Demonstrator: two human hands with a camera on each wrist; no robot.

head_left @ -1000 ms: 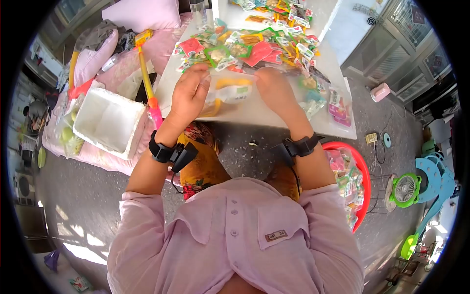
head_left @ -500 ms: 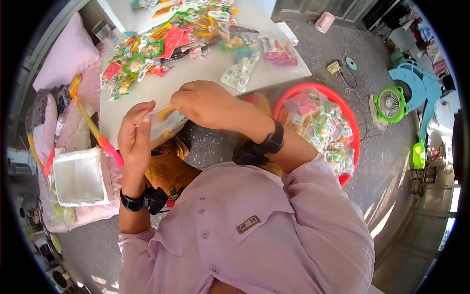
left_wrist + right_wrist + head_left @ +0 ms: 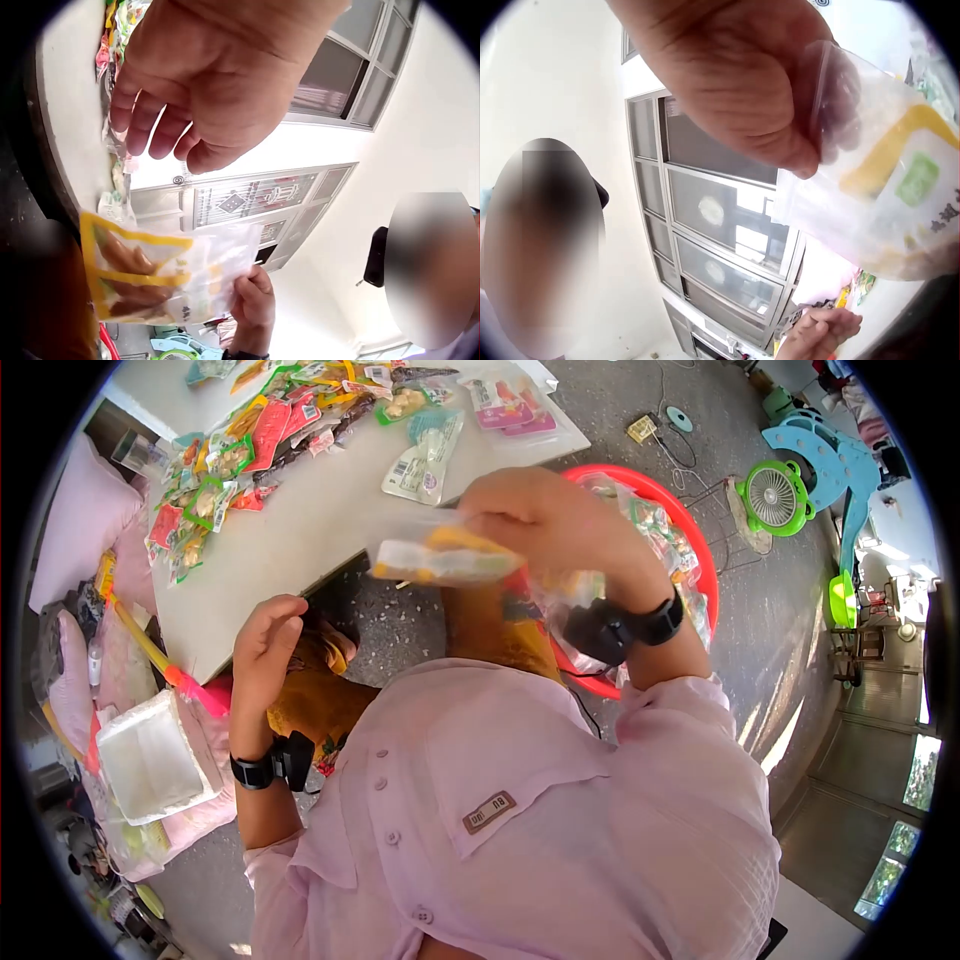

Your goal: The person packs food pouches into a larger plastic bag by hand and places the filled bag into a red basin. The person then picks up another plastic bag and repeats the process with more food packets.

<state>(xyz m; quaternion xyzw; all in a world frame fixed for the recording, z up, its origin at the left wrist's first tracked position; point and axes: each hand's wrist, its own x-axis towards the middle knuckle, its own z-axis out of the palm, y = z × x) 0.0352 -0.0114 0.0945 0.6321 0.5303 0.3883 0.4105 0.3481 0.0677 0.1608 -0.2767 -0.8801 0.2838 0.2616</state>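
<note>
**Right hand carries clear bag away from left hand**

Half a second earlier both hands were at the clear bag; now the right hand has moved it off to the person's right, and the left hand is apart from it. The right hand pinches one edge of the clear bag between thumb and fingers. The left hand is open and holds nothing, its fingers loosely extended near the corner of the white table.

The clear bag, showing yellow borders, a white label and brown contents, hangs in the air between the left hand and the red basin. Bagged packets fill the red basin, beside the right forearm. On the white table lie a pale pouch, a pink-and-purple pack and a pile of colourful packets. Farther out, a white foam box stands on the left, and a green fan on the right.
</note>
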